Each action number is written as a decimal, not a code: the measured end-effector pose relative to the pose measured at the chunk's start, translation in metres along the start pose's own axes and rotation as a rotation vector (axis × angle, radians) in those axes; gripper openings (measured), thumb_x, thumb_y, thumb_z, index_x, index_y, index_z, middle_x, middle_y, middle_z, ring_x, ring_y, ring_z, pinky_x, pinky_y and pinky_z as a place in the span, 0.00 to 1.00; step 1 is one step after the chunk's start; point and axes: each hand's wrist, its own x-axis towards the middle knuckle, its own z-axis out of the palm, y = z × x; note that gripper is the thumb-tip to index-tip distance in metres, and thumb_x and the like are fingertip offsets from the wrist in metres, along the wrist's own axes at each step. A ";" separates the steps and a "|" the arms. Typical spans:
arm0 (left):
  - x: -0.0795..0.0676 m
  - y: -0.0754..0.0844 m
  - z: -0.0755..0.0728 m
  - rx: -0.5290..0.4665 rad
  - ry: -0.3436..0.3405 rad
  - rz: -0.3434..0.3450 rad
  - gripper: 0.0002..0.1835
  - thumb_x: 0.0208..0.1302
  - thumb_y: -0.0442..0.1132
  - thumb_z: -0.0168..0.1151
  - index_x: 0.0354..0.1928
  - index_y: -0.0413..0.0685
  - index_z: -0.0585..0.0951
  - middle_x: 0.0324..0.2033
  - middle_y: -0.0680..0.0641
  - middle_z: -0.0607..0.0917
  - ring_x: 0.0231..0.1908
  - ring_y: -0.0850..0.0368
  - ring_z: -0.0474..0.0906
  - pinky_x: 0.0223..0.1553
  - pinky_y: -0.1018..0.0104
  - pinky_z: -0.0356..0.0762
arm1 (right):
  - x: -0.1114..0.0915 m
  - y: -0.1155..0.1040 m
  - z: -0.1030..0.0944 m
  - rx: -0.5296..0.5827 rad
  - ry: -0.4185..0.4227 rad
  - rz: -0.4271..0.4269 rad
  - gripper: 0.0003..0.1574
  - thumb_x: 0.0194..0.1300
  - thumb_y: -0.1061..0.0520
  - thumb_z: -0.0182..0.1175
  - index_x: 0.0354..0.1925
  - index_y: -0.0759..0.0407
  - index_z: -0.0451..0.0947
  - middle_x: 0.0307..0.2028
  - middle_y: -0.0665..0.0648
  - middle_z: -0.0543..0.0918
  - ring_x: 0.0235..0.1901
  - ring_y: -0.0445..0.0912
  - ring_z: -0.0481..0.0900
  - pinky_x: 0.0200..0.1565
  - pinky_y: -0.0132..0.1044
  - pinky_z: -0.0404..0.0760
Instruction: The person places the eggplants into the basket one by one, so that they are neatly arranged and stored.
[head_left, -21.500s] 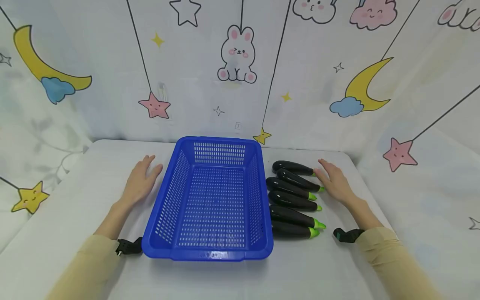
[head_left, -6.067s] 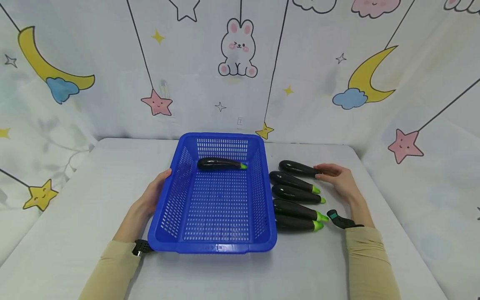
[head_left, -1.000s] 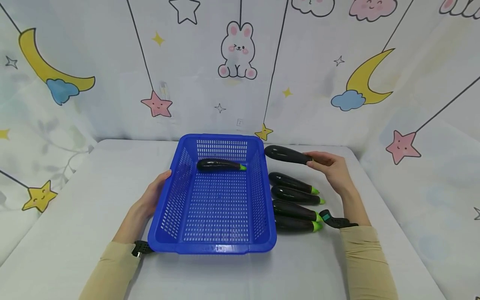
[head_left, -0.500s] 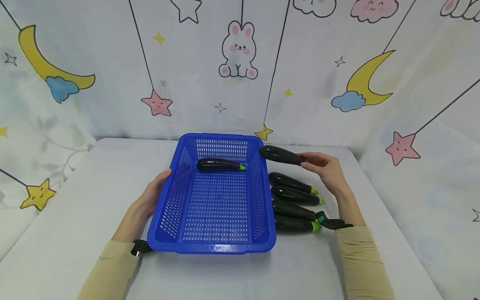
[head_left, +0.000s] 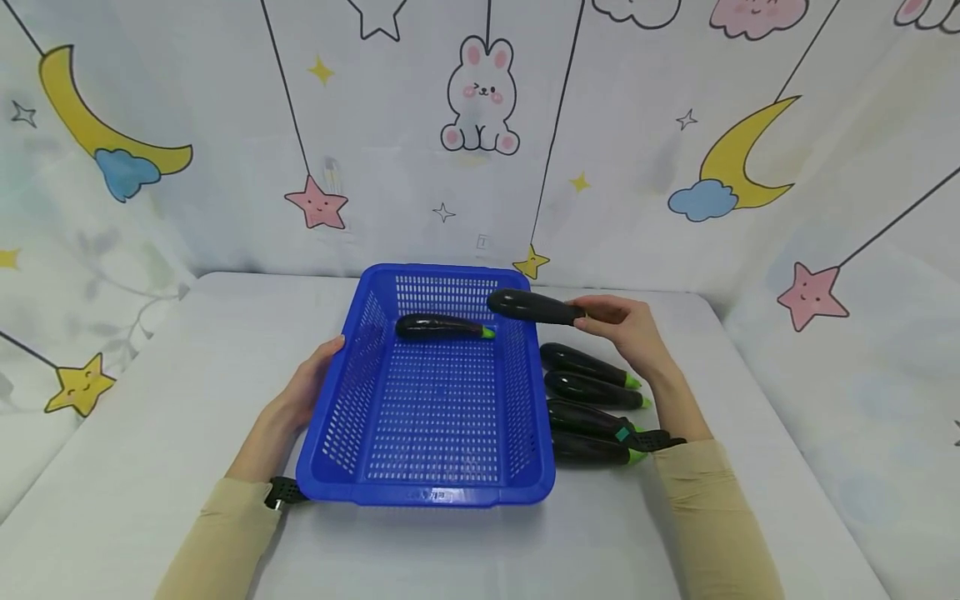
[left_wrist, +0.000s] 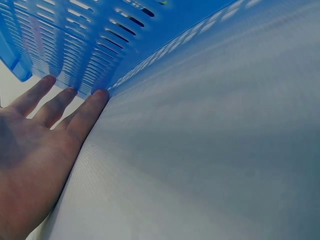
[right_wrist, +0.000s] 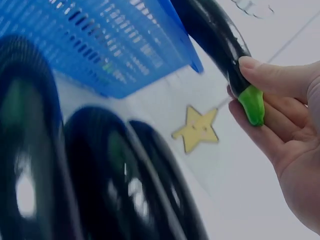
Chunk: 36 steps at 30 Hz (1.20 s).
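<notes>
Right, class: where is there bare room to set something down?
Bare: most of the blue basket, nearside of the eggplant lying inside; the table left of the left hand and nearside of the basket. Crowded: just right of the basket, where four eggplants lie close together.

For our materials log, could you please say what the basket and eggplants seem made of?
Basket: likely molded plastic, satin, by its uniform blue and regular slots. Eggplants: glossy skin with bright highlights and green caps; vegetable or plastic imitation, I can't tell.

Glossy black eggplant (head_left: pixel 532 307), green-stemmed, above right rim of blue basket (head_left: pixel 424 497).
</notes>
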 end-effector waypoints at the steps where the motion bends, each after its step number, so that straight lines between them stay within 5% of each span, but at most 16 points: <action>1: 0.000 0.000 0.000 -0.001 0.000 0.001 0.42 0.74 0.63 0.36 0.77 0.41 0.44 0.51 0.45 0.79 0.45 0.55 0.82 0.42 0.60 0.84 | 0.004 -0.002 0.002 0.006 -0.008 0.000 0.22 0.66 0.61 0.67 0.57 0.65 0.80 0.52 0.56 0.86 0.50 0.41 0.84 0.52 0.30 0.80; 12: 0.000 -0.001 0.000 0.018 0.011 -0.011 0.44 0.74 0.64 0.36 0.78 0.42 0.43 0.54 0.43 0.76 0.47 0.54 0.81 0.44 0.58 0.83 | 0.036 -0.002 0.027 0.018 -0.062 0.051 0.24 0.64 0.56 0.70 0.57 0.60 0.81 0.55 0.60 0.84 0.54 0.48 0.83 0.58 0.39 0.80; 36: 0.000 -0.001 -0.002 0.050 -0.012 0.010 0.43 0.75 0.64 0.33 0.78 0.40 0.42 0.53 0.44 0.77 0.47 0.54 0.81 0.45 0.58 0.83 | 0.057 -0.028 0.049 0.057 -0.067 0.088 0.21 0.63 0.58 0.70 0.54 0.61 0.82 0.53 0.59 0.85 0.56 0.51 0.81 0.66 0.54 0.71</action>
